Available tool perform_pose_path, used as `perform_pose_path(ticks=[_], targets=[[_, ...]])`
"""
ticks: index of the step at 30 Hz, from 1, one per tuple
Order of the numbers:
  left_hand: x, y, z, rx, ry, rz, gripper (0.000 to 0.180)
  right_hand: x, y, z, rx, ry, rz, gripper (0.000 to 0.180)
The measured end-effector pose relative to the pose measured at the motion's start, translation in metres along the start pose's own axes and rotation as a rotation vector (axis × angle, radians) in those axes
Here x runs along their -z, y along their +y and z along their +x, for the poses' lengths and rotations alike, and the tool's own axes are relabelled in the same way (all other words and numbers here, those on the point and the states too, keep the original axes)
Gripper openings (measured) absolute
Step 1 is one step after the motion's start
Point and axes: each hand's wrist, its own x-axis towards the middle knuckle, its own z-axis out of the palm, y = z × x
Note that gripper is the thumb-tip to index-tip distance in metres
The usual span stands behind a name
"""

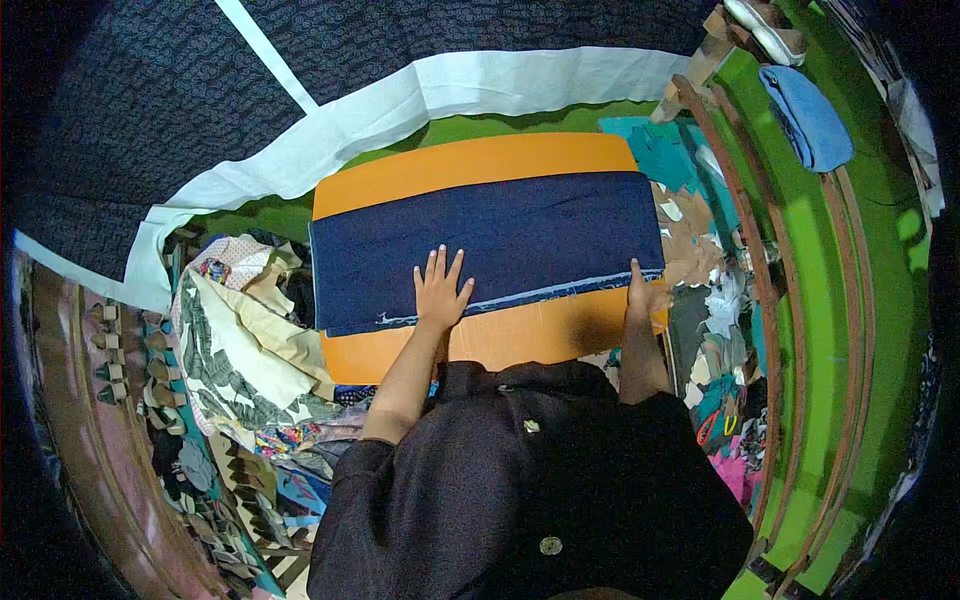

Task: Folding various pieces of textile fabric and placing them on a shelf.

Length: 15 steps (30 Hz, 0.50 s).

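Observation:
A long folded piece of dark blue denim (540, 225) lies across an orange board (470, 165), its frayed pale edge running along the near side. My left hand (438, 292) rests flat on the near part of the denim, fingers spread. At the near right corner of the cloth is my right hand (647, 294), thumb pointing up against the frayed edge and the other fingers stretched to the right. No grip on the cloth shows in either hand.
Crumpled pale and patterned cloth (250, 345) is heaped left of the board. Fabric scraps (725, 300) and scissors with red-and-yellow handles (718, 425) lie at right. Wooden rails (740, 210) line the green wall, with folded blue denim (808, 118) on them. Dark patterned fabric (400, 50) hangs beyond.

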Motion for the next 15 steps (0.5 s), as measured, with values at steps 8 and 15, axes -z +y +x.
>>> perform_pose_path(ticks=[8,15], targets=[[0.005,0.000,-0.007,0.003,0.009,-0.049,0.056,-0.004,-0.008,0.017,0.422,0.004,0.016,0.052],[0.005,-0.002,-0.008,0.019,-0.005,-0.104,0.056,0.038,-0.064,-0.053,0.883,-0.004,0.765,0.046]])
